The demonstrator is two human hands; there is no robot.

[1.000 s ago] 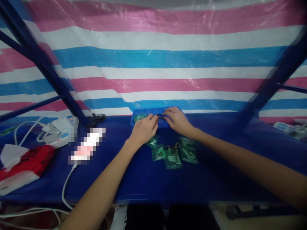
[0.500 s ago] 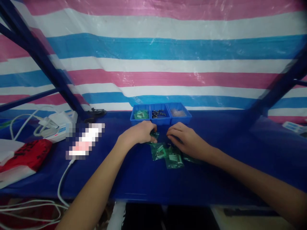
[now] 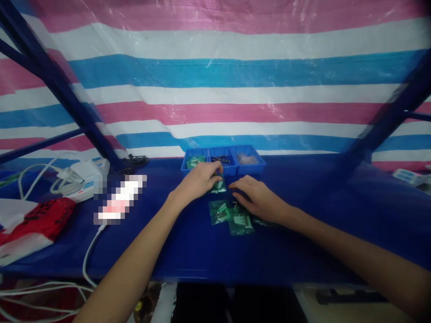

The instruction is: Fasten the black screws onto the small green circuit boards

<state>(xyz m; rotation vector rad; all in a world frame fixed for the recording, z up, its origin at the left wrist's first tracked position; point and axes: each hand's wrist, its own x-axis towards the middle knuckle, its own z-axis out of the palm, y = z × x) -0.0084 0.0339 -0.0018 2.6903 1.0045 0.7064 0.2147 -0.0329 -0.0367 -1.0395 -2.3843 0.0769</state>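
My left hand [image 3: 199, 180] is curled around a small green packet [image 3: 218, 186], lifting it just in front of the blue compartment tray [image 3: 222, 168]. My right hand [image 3: 256, 198] rests palm down with fingers spread over several green packets [image 3: 230, 217] lying on the blue table [image 3: 215, 251]. The tray has three compartments: green packets on the left, small dark parts in the middle, pale bits on the right.
A white power strip with cables [image 3: 81, 179] and a pixelated object [image 3: 117, 200] lie at the left. A red and white bag [image 3: 30, 227] sits at the left edge. Dark blue frame posts [image 3: 63, 94] rise on both sides before a striped tarp [image 3: 215, 80].
Both hands came back from the tray to the packets on the table. My left hand has then risen slightly toward the tray with a green packet.
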